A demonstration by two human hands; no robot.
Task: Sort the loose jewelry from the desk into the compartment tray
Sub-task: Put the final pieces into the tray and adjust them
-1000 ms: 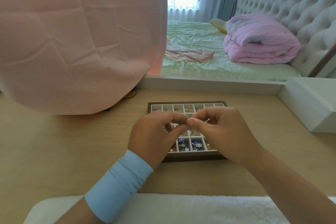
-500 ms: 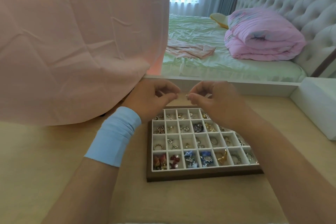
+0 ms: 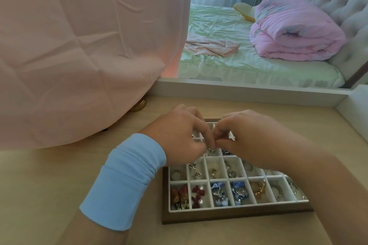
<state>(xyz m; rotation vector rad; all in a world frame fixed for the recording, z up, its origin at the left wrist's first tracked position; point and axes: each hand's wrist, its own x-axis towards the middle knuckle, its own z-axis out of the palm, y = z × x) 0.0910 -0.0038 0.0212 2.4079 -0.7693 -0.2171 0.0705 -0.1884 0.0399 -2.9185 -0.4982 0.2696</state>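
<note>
A wooden compartment tray with white dividers lies on the desk, with earrings, rings and charms in its cells. My left hand, a blue sleeve cuff on its wrist, and my right hand hover over the tray's far rows. Their fingertips meet, pinching a tiny jewelry piece that is almost wholly hidden between them. The hands cover most of the upper compartments.
A large pink cloth hangs over the desk's back left, with a gold base under it. A mirror frame runs along the back. A white box stands at the right.
Both hands, fingertips together, went from mid-tray toward the back edge and have come down again over the far rows. The view shifted, and more of the tray's near rows now shows.
</note>
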